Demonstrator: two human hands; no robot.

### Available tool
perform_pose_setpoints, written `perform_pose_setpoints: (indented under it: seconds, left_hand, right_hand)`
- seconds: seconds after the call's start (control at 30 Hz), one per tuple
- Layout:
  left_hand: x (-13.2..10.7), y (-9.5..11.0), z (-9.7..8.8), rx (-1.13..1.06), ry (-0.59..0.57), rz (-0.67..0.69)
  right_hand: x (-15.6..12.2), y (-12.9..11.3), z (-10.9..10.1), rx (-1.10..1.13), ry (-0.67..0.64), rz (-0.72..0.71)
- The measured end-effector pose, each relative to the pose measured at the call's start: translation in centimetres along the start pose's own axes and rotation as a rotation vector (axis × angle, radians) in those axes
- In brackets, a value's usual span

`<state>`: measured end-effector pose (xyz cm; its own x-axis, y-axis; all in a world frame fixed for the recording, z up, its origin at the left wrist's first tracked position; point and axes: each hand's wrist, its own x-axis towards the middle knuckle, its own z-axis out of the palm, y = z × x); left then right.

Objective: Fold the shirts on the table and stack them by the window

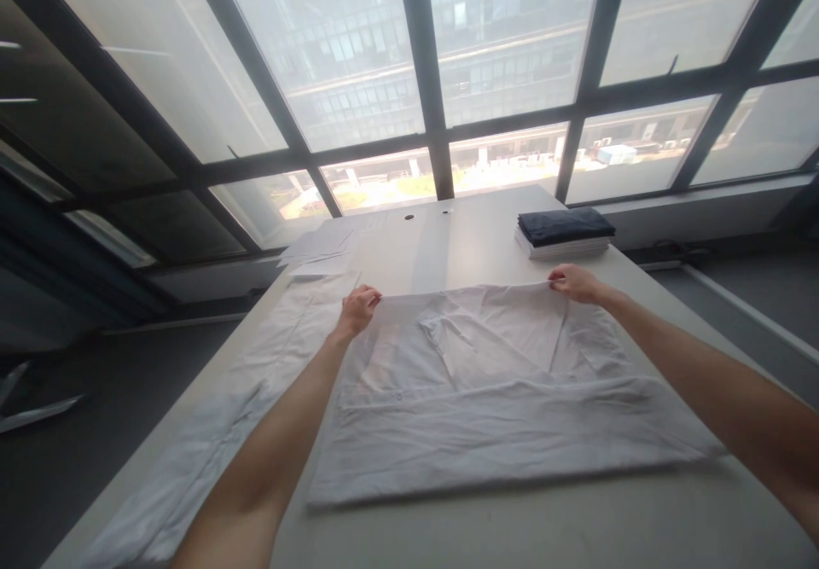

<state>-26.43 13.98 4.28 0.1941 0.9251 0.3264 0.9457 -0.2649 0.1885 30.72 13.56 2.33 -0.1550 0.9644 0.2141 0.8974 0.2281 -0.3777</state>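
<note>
A thin white shirt (486, 424) lies spread across the table in front of me, its near part folded over in a wide band. My left hand (362, 306) pinches the shirt's far edge near its left corner. Toward the right end of that same edge, my right hand (574, 283) is closed on the fabric between thumb and fingers. The edge is stretched nearly straight between both hands and looks slightly raised. Wrinkles and a slanting seam show in the middle of the cloth.
More white garments (211, 432) lie along the table's left side. Papers (320, 245) rest at the far left. A folded dark garment (564, 224) tops a white stack (566, 247) at the far right. The white table (486, 535) reaches toward large windows (512, 31).
</note>
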Motion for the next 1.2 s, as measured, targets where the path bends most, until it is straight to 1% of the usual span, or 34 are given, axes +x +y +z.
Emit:
perform_pose_setpoints:
  seconds: [0.13, 0.27, 0.43, 0.5, 0.57, 0.7, 0.87, 0.93, 1.03, 1.13, 1.2]
  left_hand:
    - [-1.0, 0.2, -1.8, -0.039, 0.049, 0.038]
    - [-3.1, 0.6, -3.7, -0.075, 0.112, 0.093]
    - [-7.4, 1.6, -5.9, -0.111, 0.189, 0.175]
    - [-9.5, 2.1, -6.4, -0.120, 0.220, 0.219]
    - [-11.6, 2.3, -6.7, -0.119, 0.222, 0.253]
    - [-15.4, 2.6, -6.4, -0.106, 0.171, 0.302]
    - [-18.7, 3.3, -5.6, -0.116, 0.053, 0.319]
    - [-19.5, 3.7, -5.3, -0.126, 0.002, 0.327]
    - [-20.1, 3.8, -5.0, -0.120, -0.076, 0.331]
    - [-20.1, 3.7, -5.3, -0.099, -0.124, 0.327]
    - [-19.8, 3.8, -5.6, -0.085, -0.135, 0.331]
  right_hand:
    - [-1.1, 0.0, -1.5, 0.013, 0.011, -0.004]
    - [-3.0, -0.1, -2.6, 0.022, 0.047, -0.046]
    - [-6.9, -0.6, -3.3, 0.046, 0.160, -0.192]
    - [-8.6, -0.9, -3.5, 0.049, 0.173, -0.226]
    - [-10.3, -1.3, -3.6, 0.051, 0.167, -0.261]
    - [-12.8, -1.3, -3.2, 0.033, 0.131, -0.335]
    - [-14.6, 0.3, -1.4, -0.046, 0.058, -0.347]
    - [-14.9, 0.9, -0.6, -0.076, 0.026, -0.356]
    - [-15.1, 1.2, 0.1, -0.105, 0.013, -0.351]
    - [-15.6, 1.0, 0.3, -0.125, 0.005, -0.329]
    - [-15.9, 0.6, 0.0, -0.135, -0.011, -0.309]
